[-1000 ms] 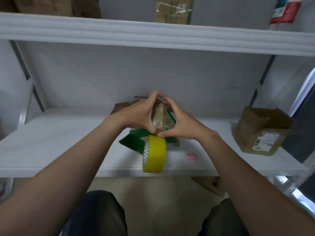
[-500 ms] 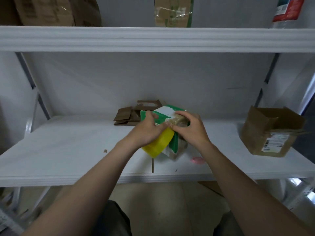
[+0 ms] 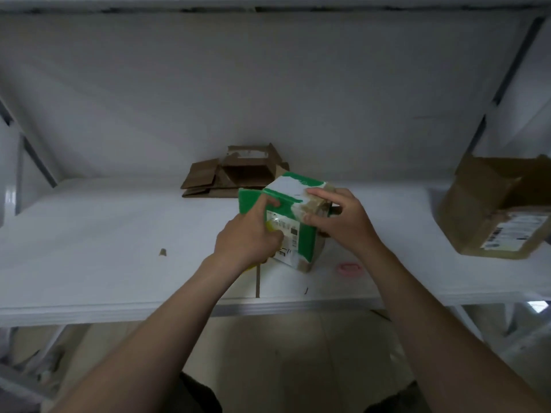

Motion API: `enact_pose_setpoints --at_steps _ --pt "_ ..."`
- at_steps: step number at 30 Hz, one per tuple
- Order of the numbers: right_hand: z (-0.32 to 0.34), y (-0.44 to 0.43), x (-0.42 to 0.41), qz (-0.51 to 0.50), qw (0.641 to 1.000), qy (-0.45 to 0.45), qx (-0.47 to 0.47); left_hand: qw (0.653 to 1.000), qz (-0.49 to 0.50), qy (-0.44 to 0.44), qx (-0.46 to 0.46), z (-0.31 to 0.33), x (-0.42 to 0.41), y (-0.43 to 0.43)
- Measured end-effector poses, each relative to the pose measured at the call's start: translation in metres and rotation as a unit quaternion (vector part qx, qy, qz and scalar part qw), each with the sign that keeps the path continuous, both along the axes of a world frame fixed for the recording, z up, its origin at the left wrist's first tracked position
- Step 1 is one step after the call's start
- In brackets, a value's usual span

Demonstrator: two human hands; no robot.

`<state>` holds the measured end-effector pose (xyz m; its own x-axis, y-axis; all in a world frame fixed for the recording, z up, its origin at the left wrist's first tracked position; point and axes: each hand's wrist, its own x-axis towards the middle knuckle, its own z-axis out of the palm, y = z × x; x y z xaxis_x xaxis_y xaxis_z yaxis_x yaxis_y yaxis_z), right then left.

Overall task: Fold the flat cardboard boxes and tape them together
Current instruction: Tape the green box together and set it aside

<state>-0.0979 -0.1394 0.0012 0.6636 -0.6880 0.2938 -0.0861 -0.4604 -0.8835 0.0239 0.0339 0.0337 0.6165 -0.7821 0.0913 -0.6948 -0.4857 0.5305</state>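
Green-white box (image 3: 293, 192) stands mid-shelf (image 3: 104, 248), near front edge. Your left hand (image 3: 247, 239) curls round yellow tape roll (image 3: 270, 226), forefinger bracing box top. Your right hand (image 3: 343, 225) pinches taped end, likely to press seam down. Flat cardboard (image 3: 235, 177) lies at back edge.

Nothing legible anywhere in view.

Noted on near face of green-and-white box (image 3: 307, 235): white printed label (image 3: 283, 231) bearing rows of small dark marks and one dark square, all too blurred to read. Left edge of that label hidden behind left hand (image 3: 247, 239) and a sliver of yellow tape roll (image 3: 269, 226) gripped in it.

Noted on front face of brown carton (image 3: 483, 204) at right end of shelf (image 3: 119, 234): white shipping label (image 3: 515, 231) with dark bars and lines of print, likewise blurred beyond reading.

No brand, number or sign made out on either.
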Motion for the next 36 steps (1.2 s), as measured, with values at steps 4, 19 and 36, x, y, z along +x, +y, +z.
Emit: enact_pose_setpoints --at_steps 4,19,36 --pt "-0.003 -0.009 0.001 0.052 0.999 0.005 0.004 0.998 -0.015 0.036 -0.049 -0.014 -0.004 -0.001" --pt "-0.005 -0.012 -0.023 -0.028 0.972 0.22 -0.085 0.998 0.021 -0.041 -0.049 -0.018 -0.007 -0.025" --pt "0.01 -0.001 -0.048 -0.044 0.982 0.174 0.065 0.998 0.024 -0.001 -0.065 -0.018 -0.008 -0.029"
